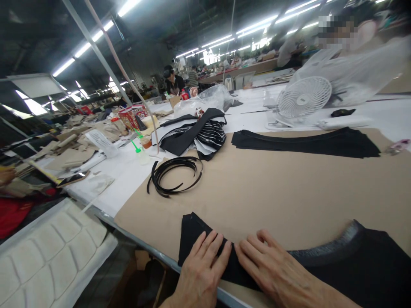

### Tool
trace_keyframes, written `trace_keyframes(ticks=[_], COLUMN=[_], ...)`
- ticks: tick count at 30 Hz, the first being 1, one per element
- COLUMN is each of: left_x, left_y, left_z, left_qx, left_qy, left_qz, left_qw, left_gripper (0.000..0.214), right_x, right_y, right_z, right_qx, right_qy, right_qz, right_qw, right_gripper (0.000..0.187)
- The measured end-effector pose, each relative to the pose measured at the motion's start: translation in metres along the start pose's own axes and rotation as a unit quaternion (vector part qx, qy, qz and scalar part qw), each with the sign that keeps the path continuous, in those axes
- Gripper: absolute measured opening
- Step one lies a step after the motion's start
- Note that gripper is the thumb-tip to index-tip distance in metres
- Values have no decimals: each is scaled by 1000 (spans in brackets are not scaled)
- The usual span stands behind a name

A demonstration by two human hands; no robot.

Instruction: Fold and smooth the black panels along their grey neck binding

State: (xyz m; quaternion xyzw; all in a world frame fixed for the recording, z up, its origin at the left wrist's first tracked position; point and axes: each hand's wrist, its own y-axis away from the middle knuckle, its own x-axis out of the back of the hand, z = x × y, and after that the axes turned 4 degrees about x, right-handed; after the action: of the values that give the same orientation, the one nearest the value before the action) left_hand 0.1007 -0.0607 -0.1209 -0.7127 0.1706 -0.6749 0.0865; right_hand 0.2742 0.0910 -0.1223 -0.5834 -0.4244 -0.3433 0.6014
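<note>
A black fabric piece (359, 261) lies along the near edge of the table, with a greyish band following its curved upper edge. My left hand (202, 269) rests on its left part, fingers stretched out and a little apart. Close beside it, my right hand (272, 265) presses on the same piece near its upper edge. The right fingers are bent and held together over the fabric; its thumb is hidden. Farther back on the brown paper (289, 184) lies a coil of narrow black strips (160, 179).
Stacked black curved pieces (305, 143) lie behind, beside a black and striped bundle (195, 134). A white fan (303, 100) stands at the back right. Bottles with green nozzles (138, 149) and a phone (73, 179) are at left. A padded white seat (48, 256) adjoins the table.
</note>
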Motion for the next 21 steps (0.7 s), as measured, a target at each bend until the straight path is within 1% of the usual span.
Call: trace_keyframes(ticks=[3, 5, 7, 9, 11, 13, 15, 18, 19, 21], left_x=[0, 3, 6, 9, 11, 12, 12, 9, 7, 6], left_y=[3, 3, 2, 2, 1, 0, -1, -3, -4, -5], left_z=[-3, -5, -7, -8, -9, -10, -10, -11, -11, -12], left_qx=[6, 32, 54, 43, 23, 27, 67, 139, 147, 131], left_qy=[32, 69, 85, 79, 73, 90, 123, 148, 148, 144], left_qz=[-20, -36, -41, -34, -30, -30, -10, 39, 45, 40], left_qw=[999, 996, 994, 995, 997, 995, 990, 978, 977, 980], left_gripper=[54, 53, 52, 52, 51, 46, 40, 34, 34, 35], right_x=[4, 9, 11, 8, 2, -3, -3, 4, 7, 12], right_y=[-2, -5, -6, -4, 2, 6, 8, 4, 2, -3], right_z=[-1, -2, -3, -2, -1, 0, 0, -1, -2, -2], right_qx=[11, 21, 23, 24, 26, 27, 17, 4, 2, 2], right_qy=[25, 40, 48, 47, 41, 31, 16, -1, -3, -7], right_qz=[40, 48, 51, 49, 30, 7, -20, -46, -48, -51], right_qw=[999, 998, 997, 997, 998, 999, 1000, 999, 999, 999], right_gripper=[31, 29, 29, 31, 35, 40, 41, 34, 32, 28])
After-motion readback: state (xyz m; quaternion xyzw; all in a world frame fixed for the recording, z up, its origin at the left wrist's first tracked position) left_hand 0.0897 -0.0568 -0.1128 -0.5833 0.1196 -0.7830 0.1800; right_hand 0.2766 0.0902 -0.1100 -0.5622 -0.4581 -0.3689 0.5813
